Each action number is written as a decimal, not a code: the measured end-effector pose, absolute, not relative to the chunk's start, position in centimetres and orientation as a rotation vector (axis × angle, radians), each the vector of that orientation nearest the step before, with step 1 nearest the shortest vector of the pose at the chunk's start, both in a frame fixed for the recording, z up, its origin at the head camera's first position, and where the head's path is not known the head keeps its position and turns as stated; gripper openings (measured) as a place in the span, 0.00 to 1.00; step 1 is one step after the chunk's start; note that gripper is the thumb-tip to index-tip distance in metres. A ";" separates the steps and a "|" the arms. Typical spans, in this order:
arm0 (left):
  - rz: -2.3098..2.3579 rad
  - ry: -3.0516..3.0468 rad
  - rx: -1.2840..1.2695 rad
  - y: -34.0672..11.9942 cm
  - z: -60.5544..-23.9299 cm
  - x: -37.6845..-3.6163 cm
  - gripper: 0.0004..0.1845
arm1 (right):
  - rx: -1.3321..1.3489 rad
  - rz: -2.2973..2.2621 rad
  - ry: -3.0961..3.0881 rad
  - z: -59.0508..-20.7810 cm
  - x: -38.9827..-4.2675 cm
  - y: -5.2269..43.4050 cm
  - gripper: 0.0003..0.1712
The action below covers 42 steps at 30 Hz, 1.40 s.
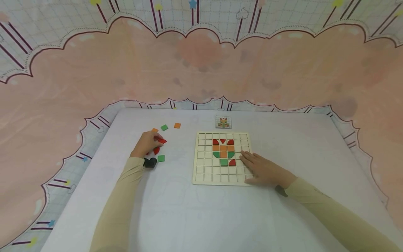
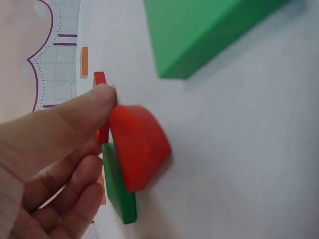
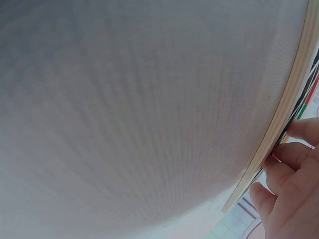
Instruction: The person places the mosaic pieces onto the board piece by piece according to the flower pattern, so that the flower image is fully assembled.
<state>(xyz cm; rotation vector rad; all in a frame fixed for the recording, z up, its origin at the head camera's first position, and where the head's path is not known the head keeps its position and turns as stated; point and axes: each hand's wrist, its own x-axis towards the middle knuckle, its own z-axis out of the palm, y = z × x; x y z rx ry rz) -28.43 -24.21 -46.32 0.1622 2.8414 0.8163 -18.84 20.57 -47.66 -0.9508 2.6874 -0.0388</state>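
Note:
My left hand (image 1: 147, 143) is over the loose tiles left of the board, thumb and fingertips pinching a red tile (image 1: 162, 141). In the left wrist view, the thumb partly covers that tile, and a rounded red tile (image 2: 139, 149) lies just beside it. A green tile (image 2: 118, 186) shows behind the rounded one. My right hand (image 1: 264, 169) rests with extended fingers on the right edge of the gridded board (image 1: 203, 176). Red, orange and green tiles (image 1: 223, 148) form a pattern in the board's upper middle.
A small pattern card (image 1: 223, 122) lies beyond the board. Near the left hand are a green square (image 1: 161, 158), another green tile (image 1: 164, 127) and an orange tile (image 1: 177, 125). The white table (image 1: 201, 217) meets a patterned cloth (image 1: 201, 77) at its far edge.

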 end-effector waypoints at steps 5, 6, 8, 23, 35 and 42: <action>0.840 2.837 0.172 -24.3 -46.8 -28.5 0.17 | -0.960 -0.050 2.690 -47.5 -18.8 20.6 0.52; 0.834 2.847 0.174 -24.3 -46.8 -28.5 0.17 | -0.962 -0.050 2.691 -47.5 -18.8 20.6 0.52; 0.818 2.868 0.169 -24.4 -46.9 -28.4 0.18 | -0.970 -0.048 2.693 -47.5 -18.8 20.5 0.52; 0.806 2.850 0.202 -23.9 -46.7 -28.5 0.16 | -0.999 -0.031 2.717 -47.8 -18.9 20.8 0.52; 0.788 2.827 0.272 -23.4 -46.8 -28.6 0.15 | -0.956 -0.051 2.694 -47.5 -18.6 20.6 0.52; 0.789 2.833 0.305 -23.4 -46.6 -28.5 0.15 | -0.955 -0.043 2.698 -47.6 -18.7 20.5 0.52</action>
